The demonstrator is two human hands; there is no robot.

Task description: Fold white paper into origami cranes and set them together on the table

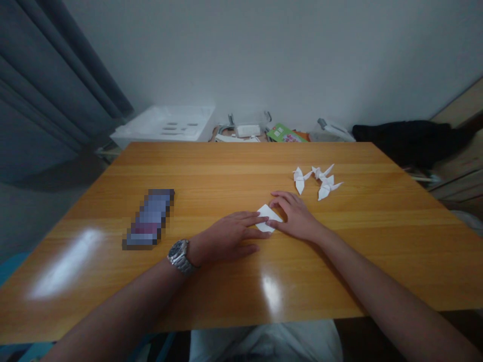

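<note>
A small folded white paper [268, 218] lies on the wooden table [226, 281] near its middle. My left hand [230, 236], with a metal watch at the wrist, lies flat with fingers stretched out, its fingertips pressing the paper's left edge. My right hand [296, 216] rests on the paper's right side, fingers flat and slightly curled over it. Three folded white paper cranes [317, 182] stand just beyond my right hand.
A blurred dark rectangular object [150, 219] lies on the table's left half. Behind the far edge are a white tray-like box [166, 123], cables, a green packet [284, 133] and a dark cloth [407, 138]. Grey curtains hang at left.
</note>
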